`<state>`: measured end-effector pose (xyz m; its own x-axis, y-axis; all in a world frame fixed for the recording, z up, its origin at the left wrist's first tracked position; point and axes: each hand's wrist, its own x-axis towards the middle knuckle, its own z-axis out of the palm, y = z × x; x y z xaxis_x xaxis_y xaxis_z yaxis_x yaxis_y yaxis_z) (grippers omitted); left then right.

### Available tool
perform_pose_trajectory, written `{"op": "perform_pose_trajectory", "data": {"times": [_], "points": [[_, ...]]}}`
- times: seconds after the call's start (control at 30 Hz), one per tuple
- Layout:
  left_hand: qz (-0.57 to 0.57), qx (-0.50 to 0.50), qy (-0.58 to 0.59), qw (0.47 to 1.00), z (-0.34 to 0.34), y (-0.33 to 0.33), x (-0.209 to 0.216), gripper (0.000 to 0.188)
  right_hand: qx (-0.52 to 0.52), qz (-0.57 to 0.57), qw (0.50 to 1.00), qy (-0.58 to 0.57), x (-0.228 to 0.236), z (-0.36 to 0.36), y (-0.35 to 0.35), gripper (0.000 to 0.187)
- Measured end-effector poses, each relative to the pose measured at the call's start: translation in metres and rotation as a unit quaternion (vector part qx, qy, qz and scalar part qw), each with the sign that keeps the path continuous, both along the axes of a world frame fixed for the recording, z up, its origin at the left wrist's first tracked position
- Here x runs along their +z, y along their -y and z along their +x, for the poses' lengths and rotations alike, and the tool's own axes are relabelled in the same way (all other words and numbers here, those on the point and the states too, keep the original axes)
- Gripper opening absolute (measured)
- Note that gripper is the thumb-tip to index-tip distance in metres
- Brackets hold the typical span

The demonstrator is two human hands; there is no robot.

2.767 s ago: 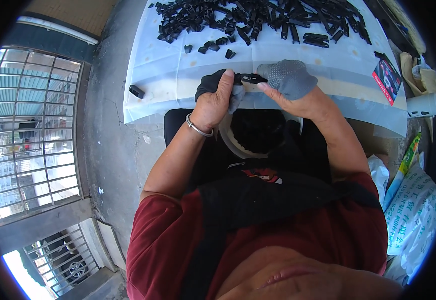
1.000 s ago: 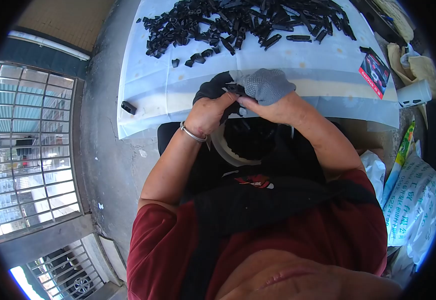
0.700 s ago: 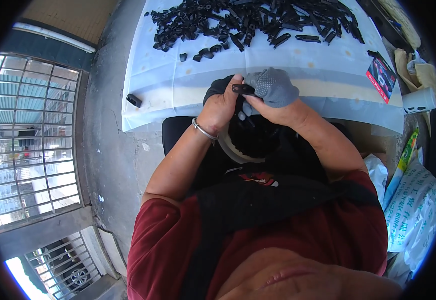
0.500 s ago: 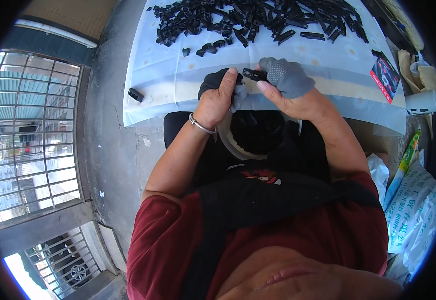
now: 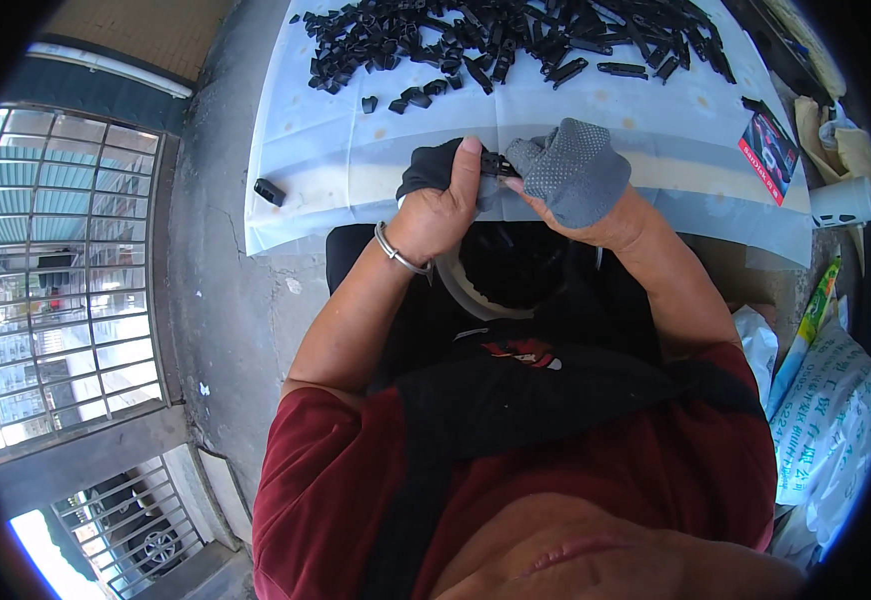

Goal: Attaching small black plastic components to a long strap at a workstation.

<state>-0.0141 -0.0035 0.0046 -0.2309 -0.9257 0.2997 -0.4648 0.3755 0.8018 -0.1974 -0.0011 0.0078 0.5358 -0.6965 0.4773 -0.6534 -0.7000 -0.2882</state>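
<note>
My two gloved hands meet over the near edge of the table. A small black plastic part [image 5: 497,164] with cut-outs spans the gap between them. My left hand [image 5: 446,185], in a black glove with its thumb bare, is closed on one end of that part. The other end lies in the closed fingers of my right hand [image 5: 571,172], which wears a grey dotted glove. What else the fingers cover is hidden. Below the hands, a round tub [image 5: 464,290] holds dark contents that are hard to make out.
Loose black plastic parts [image 5: 501,40] are heaped along the table's far side. One black piece [image 5: 269,192] lies alone at the left edge. A red and black printed card [image 5: 768,155] and a white cup [image 5: 844,205] are on the right; plastic bags [image 5: 826,430] stand below.
My right hand has moved left and turned its back upward, bringing the black part against my left hand. The gap between the hands has narrowed.
</note>
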Motion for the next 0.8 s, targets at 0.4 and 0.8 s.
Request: {"op": "perform_pose_trajectory", "data": {"times": [0.4,0.8], "points": [[0.093,-0.010,-0.053,0.994,0.004,-0.005,0.009,0.043,-0.009,0.099,0.994,0.046,0.009,-0.004,-0.004,0.027],[0.008,-0.011,0.305,0.952,0.033,0.008,0.013,0.041,0.033,0.216,0.967,-0.127,0.017,0.015,0.004,0.032]]}}
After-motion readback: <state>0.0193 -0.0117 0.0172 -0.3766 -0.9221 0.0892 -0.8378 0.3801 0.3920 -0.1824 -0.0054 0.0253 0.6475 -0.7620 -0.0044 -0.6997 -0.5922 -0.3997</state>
